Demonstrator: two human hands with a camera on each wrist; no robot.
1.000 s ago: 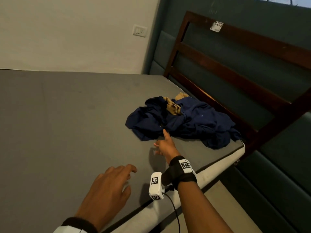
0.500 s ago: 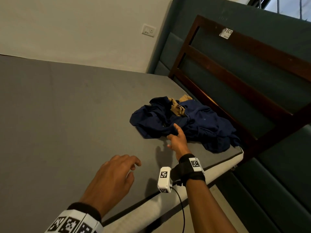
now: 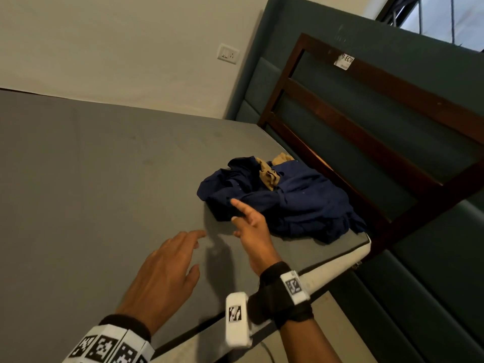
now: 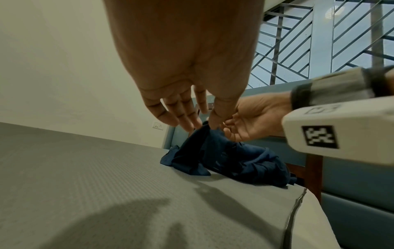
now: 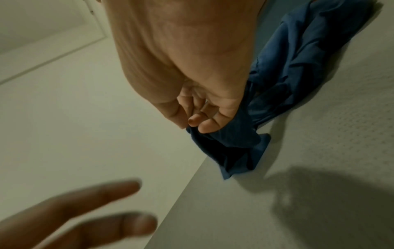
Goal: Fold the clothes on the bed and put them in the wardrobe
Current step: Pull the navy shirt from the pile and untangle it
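Grey bed [image 3: 104, 192] against cream wall [image 3: 117, 48], crumpled navy garment [image 3: 301, 203] near wooden headboard [image 3: 366, 142]; right hand [image 3: 251, 231] pinches its edge, left hand [image 3: 162, 276] spread, holding nothing.

Home bedroom, grey mattress [image 3: 104, 192], wooden headboard [image 3: 366, 137], padded wall panels [image 3: 262, 82], wall socket [image 3: 228, 53], barred window [image 4: 319, 42]
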